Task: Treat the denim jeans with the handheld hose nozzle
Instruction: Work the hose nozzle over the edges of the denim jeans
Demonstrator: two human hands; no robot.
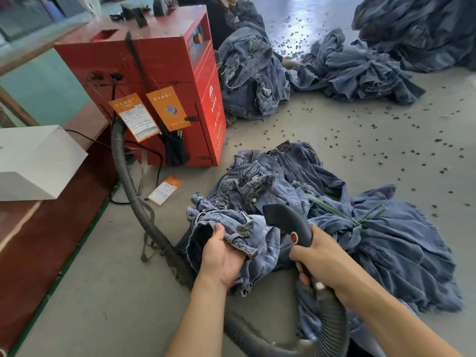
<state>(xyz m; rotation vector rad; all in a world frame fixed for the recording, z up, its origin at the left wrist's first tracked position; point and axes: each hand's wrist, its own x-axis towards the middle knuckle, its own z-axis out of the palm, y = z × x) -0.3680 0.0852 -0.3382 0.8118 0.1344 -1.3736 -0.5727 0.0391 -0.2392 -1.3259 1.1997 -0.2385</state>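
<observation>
Low in the frame, the left hand is gripping the jeans (waistband bunched). Just right, the right hand is clasping the hose nozzle, its mouth pointing up-frame at the denim.

- Left hand: grips denim jeans, right of the red machine.
- Right hand: wrapped round black hose nozzle, tip on jeans.
- Ribbed hose: from machine.

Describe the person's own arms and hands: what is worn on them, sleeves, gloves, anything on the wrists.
Both forearms are bare as far as the frame shows, no sleeves in view. The left hand and right hand wear no gloves. No watch, bracelet or ring is visible on either.
</observation>
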